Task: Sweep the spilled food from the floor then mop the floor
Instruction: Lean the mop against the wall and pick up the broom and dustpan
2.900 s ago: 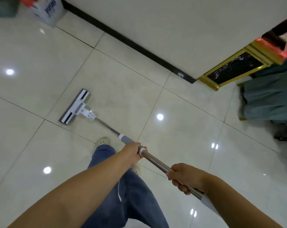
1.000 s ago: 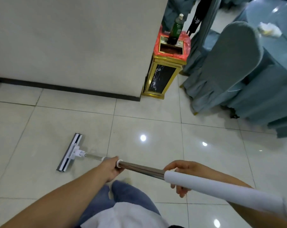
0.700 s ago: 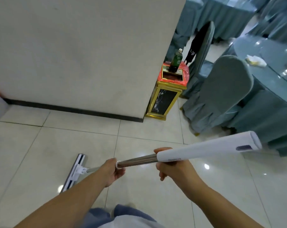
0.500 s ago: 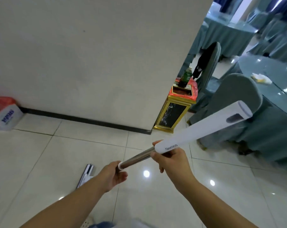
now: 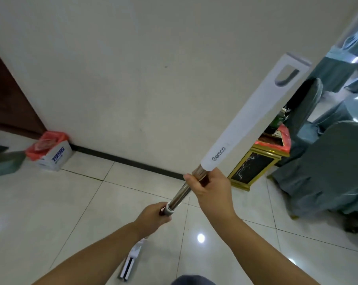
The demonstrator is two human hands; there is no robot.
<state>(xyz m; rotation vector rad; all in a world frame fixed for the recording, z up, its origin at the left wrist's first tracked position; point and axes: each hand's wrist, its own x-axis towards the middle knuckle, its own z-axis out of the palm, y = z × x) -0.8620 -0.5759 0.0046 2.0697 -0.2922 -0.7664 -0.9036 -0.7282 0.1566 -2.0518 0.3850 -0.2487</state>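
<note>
Since the frame half a second back, the mop [image 5: 246,120] has tipped up much steeper. Its white grip now rises high toward the upper right, in front of the wall [image 5: 133,68], and the mop head [image 5: 131,262] has drawn in to the bottom edge, near the person's feet.

Head view: the left hand [image 5: 153,217] is curled round the steel shaft [image 5: 181,195] low down, right at the grey collar. The right hand [image 5: 211,188] is wrapped round the shaft higher up, just under the lower end of the white grip, with the thumb lying along the metal. Both hold the mop firmly, with a short bare stretch of shaft between them. The mop head shows mostly edge-on against the glossy tiled floor [image 5: 50,212]; whether it touches the tiles cannot be told.

At the left, by the foot of the wall, a white cardboard box [image 5: 57,159] stands with a red bag in it. A dark brown door [image 5: 5,95] is beyond it. To the right of the handle stands a gold-framed bin [image 5: 254,167] lined in red, with a green bottle [image 5: 278,120] on top — partly hidden behind the grip. Grey-green covered chairs [image 5: 328,161] fill the right edge.
</note>
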